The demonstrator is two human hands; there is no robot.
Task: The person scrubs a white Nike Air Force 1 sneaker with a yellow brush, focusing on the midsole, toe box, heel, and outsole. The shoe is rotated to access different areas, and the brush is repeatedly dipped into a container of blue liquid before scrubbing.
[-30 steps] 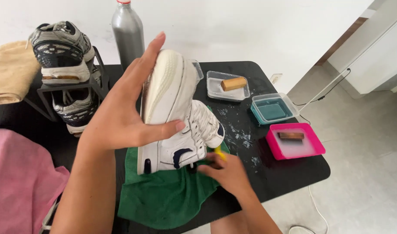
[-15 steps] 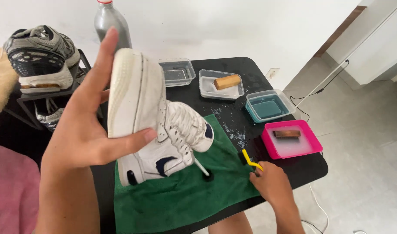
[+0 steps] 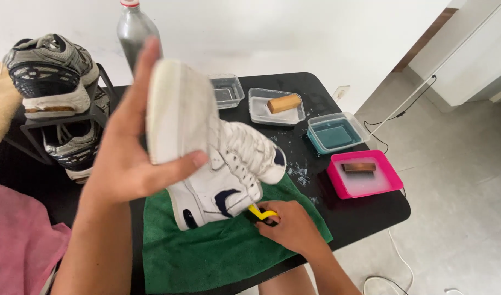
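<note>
While the left hand (image 3: 133,164) props one white sneaker (image 3: 206,147) sole-up above the green towel (image 3: 206,257), its grip is clamped on the sole, thumb across the side, fingers behind. Right hand (image 3: 291,226) has its grip closed round one small yellow-and-black brush (image 3: 259,214), which touches the sneaker's lower side near the heel. Four shallow trays sit on the black counter (image 3: 365,210): two clear ones, one (image 3: 227,90) empty-looking, one (image 3: 276,106) with a tan block in it; one teal tray (image 3: 335,134); one pink tray (image 3: 364,175) with a brown block. One grey bottle (image 3: 135,33) stands at the back. Two grey running shoes (image 3: 51,71) sit on a black rack (image 3: 29,131), far left. One pink cloth (image 3: 21,240) lies at lower left. Wet specks dot the counter near the towel. Floor is grey tile, wall white, and a thin cable (image 3: 395,114) runs across the floor.
</note>
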